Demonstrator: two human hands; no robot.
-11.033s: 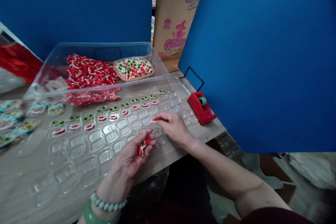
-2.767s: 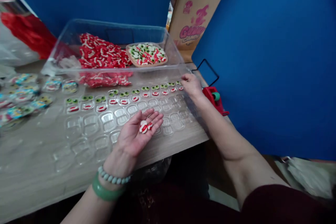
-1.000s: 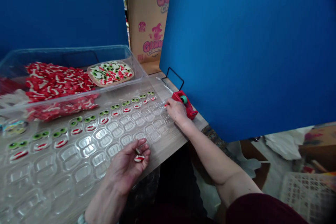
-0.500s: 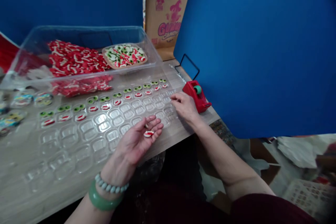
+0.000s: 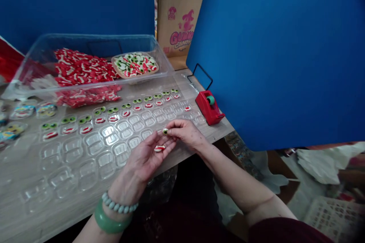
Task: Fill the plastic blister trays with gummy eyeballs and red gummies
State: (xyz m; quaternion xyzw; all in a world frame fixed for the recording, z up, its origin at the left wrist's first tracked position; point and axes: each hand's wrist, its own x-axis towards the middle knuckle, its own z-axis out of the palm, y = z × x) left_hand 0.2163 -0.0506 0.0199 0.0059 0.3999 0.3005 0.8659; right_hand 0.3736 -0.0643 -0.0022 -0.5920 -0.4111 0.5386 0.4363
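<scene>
My left hand (image 5: 145,155) is palm up, loosely cupped, with a red-and-white gummy mouth (image 5: 159,148) lying on its fingers. Just above those fingers, my right hand (image 5: 186,133) pinches a green gummy eye (image 5: 165,131) between thumb and fingertips. Beneath both hands, clear plastic trays (image 5: 98,143) with small moulded cups cover the table. Pairs of green eyes (image 5: 68,120) sit above single gummy mouths (image 5: 86,130) along the back row. One more gummy mouth (image 5: 187,108) lies in a cup at the right end of a nearer row.
A clear bin (image 5: 165,59) at the back holds a heap of red-and-white gummies (image 5: 82,66) and a tub (image 5: 115,69) of mixed eyes and mouths. At right stands a red tape dispenser (image 5: 209,110) before a blue panel (image 5: 270,60). Wrapped candies (image 5: 23,111) lie far left.
My right hand has come from the right end of the trays to my left palm and now pinches a gummy eye. A gummy mouth shows in the cup area where it was.
</scene>
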